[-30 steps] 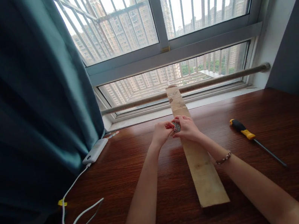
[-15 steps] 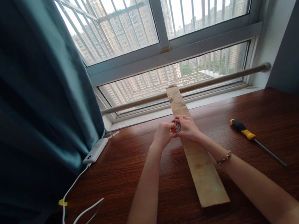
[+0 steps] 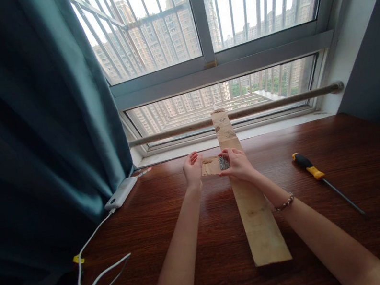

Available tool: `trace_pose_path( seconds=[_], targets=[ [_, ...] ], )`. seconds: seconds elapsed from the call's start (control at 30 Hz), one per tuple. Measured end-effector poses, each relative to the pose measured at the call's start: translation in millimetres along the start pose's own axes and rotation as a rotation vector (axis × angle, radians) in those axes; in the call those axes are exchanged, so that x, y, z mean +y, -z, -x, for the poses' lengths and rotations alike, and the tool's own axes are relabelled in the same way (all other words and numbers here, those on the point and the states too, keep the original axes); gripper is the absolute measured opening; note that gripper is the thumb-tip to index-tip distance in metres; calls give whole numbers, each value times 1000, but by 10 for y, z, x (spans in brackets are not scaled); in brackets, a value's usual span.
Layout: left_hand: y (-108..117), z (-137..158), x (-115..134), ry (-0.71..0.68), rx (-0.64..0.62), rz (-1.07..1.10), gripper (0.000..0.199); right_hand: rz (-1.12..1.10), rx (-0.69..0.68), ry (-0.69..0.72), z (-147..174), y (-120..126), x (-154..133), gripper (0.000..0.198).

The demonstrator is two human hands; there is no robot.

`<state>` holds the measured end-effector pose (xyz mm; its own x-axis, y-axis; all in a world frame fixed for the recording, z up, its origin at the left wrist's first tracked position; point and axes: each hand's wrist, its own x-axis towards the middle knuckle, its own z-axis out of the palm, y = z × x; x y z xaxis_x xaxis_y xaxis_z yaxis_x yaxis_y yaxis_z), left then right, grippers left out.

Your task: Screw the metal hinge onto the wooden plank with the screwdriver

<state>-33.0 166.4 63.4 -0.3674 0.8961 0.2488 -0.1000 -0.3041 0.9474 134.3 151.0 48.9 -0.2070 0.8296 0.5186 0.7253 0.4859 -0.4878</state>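
And there it was, right between my two hands: the short wooden piece (image 3: 210,166), sitting crosswise, its long axis running left to right, close to a right angle with the long board (image 3: 258,213). That was the relation everything hung on! The board ran away from me toward the window (image 3: 164,30), its near end square to my side of the tabletop (image 3: 367,156), its far end crossing the pipe (image 3: 277,100) in my view.

My right hand (image 3: 238,163) was over the board, thumb and fingers pinching the two edges of a small metal plate (image 3: 223,162) at the short piece's right end. Whether that end overlapped the board, I couldn't tell; my own fingers covered the spot.

Out on the other side, my left hand (image 3: 192,169) stood at the short piece's left end, fingers curled upward, and the view didn't show whether it was gripping that end or merely touching it. So the short piece lay rightward of my left hand and leftward of my right, while the metal plate was plainly the right hand's.

Well off to the right lay the screwdriver (image 3: 310,172), handle toward the window, shaft slanting back my way, nearer my right arm than my left, with neither hand on it!
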Motion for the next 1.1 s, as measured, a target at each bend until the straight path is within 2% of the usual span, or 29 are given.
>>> trace_pose_path(
  seconds=[0.07,0.1,0.2,0.3,0.37,0.53,0.8,0.9,1.0,1.1],
  targets=[
    [-44,151,-146,212,179,219,15,-1,4,-2,-2,1,-6,62],
    [-72,244,-200,323,176,304,17,-2,6,-4,-2,1,-9,61],
    [-173,492,-263,577,40,509,23,-3,6,-10,0,3,-12,62],
    [-297,599,-233,689,-98,627,16,0,5,-13,7,9,-18,65],
    [-383,599,-216,715,-96,636,10,5,6,-13,13,13,-26,65],
    [-549,550,-250,681,69,638,8,0,3,-9,19,24,-51,65],
    [-568,539,-170,735,110,601,4,-54,-6,26,26,78,-35,64],
    [-562,545,-112,781,135,591,3,-172,35,8,19,83,-24,59],
    [-567,558,-79,787,164,585,6,-409,106,-22,-2,103,13,46],
    [-562,564,-83,802,150,582,6,-616,219,-128,-8,242,100,36]
  ],
)
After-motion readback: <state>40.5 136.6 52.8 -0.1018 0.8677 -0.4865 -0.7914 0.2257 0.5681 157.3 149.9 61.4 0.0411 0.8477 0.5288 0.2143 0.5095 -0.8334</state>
